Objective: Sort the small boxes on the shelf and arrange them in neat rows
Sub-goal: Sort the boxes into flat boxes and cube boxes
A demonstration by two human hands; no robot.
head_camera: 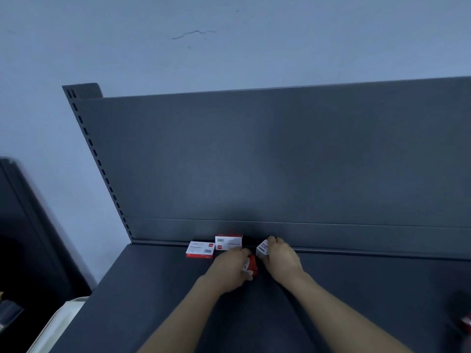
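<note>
On the dark grey shelf (153,301), the left hand (230,266) curls round a red and white box (251,266), while the right hand (281,258) grips a white box (262,248) near the back panel (254,161). Left of the hands, a flat box (200,249) lies just beside an upright box (228,242) against that panel.

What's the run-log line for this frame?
phase: sorting | left hand: grips red box | right hand: grips white box near back panel | shelf: far-left box, next box at back
</note>
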